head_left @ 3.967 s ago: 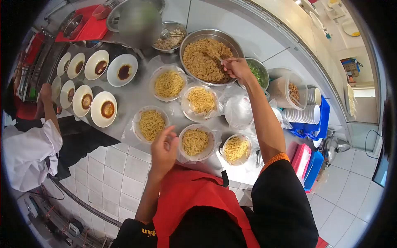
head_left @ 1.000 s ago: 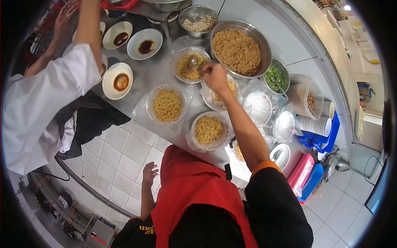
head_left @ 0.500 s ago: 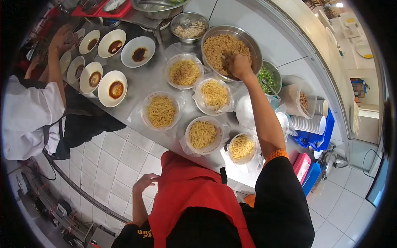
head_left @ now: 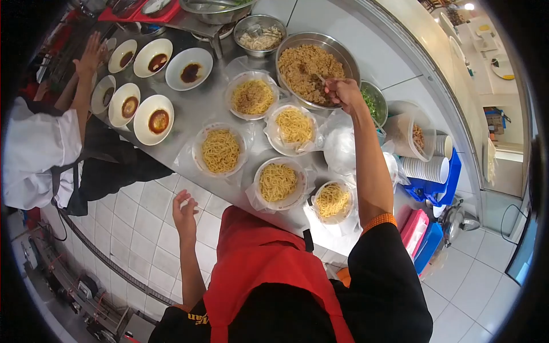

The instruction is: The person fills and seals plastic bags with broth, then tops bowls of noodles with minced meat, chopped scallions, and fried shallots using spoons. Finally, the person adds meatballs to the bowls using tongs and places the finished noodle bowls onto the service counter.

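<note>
My right hand (head_left: 345, 94) is closed on the thin metal handle of a spoon (head_left: 321, 78), whose lower end is in the brown minced meat (head_left: 306, 63). A large steel bowl (head_left: 351, 57) holds the meat. Below it on the counter, several lined bowls hold yellow noodles (head_left: 277, 182); one bowl of noodles (head_left: 253, 98) has minced meat on top. My left hand (head_left: 185, 212) hangs over the floor in front of the counter, its fingers apart and nothing in it.
White bowls with dark sauce (head_left: 153, 120) stand on the counter's left, beside a co-worker in white (head_left: 43, 154). Chopped greens (head_left: 370, 106), a clear tub (head_left: 409, 137) and stacked cups (head_left: 428, 168) stand at right. Shredded food fills a steel bowl (head_left: 260, 37) at the back.
My right hand has lifted and turned at the meat bowl, and the spoon handle now shows. My left hand has moved left and forward, away from the apron. The co-worker's hand has opened.
</note>
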The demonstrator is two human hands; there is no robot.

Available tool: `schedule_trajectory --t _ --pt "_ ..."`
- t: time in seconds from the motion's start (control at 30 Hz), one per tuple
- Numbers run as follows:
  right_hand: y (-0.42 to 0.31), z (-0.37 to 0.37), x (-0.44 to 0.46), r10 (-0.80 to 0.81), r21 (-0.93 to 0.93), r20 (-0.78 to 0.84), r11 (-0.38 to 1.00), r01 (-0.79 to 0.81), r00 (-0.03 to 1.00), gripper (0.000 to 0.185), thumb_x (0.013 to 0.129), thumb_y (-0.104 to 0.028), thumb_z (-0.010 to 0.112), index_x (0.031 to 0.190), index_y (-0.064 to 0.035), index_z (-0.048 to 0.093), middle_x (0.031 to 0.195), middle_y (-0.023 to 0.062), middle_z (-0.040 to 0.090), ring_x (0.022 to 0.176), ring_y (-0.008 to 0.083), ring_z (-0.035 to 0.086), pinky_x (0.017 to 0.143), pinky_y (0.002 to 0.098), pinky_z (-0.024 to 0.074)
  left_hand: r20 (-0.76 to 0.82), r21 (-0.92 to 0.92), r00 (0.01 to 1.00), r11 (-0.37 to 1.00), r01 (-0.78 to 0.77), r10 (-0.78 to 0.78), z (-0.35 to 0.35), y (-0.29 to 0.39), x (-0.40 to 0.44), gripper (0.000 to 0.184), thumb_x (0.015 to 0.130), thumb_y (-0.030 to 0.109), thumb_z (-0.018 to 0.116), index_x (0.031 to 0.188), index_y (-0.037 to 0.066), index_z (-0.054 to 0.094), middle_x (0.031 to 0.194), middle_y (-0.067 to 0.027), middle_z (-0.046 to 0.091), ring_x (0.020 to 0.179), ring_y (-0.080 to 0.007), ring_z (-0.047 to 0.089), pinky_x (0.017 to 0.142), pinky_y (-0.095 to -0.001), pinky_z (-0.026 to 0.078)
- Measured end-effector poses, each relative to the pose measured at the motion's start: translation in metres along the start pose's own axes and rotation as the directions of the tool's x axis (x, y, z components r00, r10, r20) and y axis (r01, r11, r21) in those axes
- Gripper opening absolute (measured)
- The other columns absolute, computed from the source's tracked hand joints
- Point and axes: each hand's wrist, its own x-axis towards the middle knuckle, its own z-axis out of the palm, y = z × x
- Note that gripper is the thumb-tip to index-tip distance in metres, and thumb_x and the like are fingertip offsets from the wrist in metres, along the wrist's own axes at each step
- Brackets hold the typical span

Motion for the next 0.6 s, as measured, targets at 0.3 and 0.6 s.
schedule_trajectory --t 0.3,0.6 --pt "-0.029 0.011 -0.054 -0.127 0.063 0.094 0.991 0.121 0.987 0.008 0.084 0.0 0.054 0.088 0.0028 0.061 0.068 0.0044 0.058 0.051 0.0072 0.043 0.043 0.0204 0.0299 -0.182 -0.073 0.981 0.994 -0.076 0.062 0.016 -0.002 0.012 0.038 0.089 0.017 0.054 0.125 0.009 0.045 0.114 -0.0069 0.049 0.092 -0.0157 0.053 0.074 -0.0295 0.045" --pt "0.018 0.115 -0.127 -0.357 -0.209 0.359 0.87 0.448 0.862 0.015 0.079 0.006 0.053 0.086 -0.0014 0.064 0.075 0.0031 0.063 0.064 0.0107 0.055 0.055 0.0264 0.0433 -0.217 -0.343 0.975 0.939 -0.03 -0.048 0.044 0.007 0.014 0.053 0.088 0.018 0.058 0.132 0.007 0.03 0.118 -0.0111 0.045 0.098 -0.019 0.054 0.078 -0.0307 0.047"
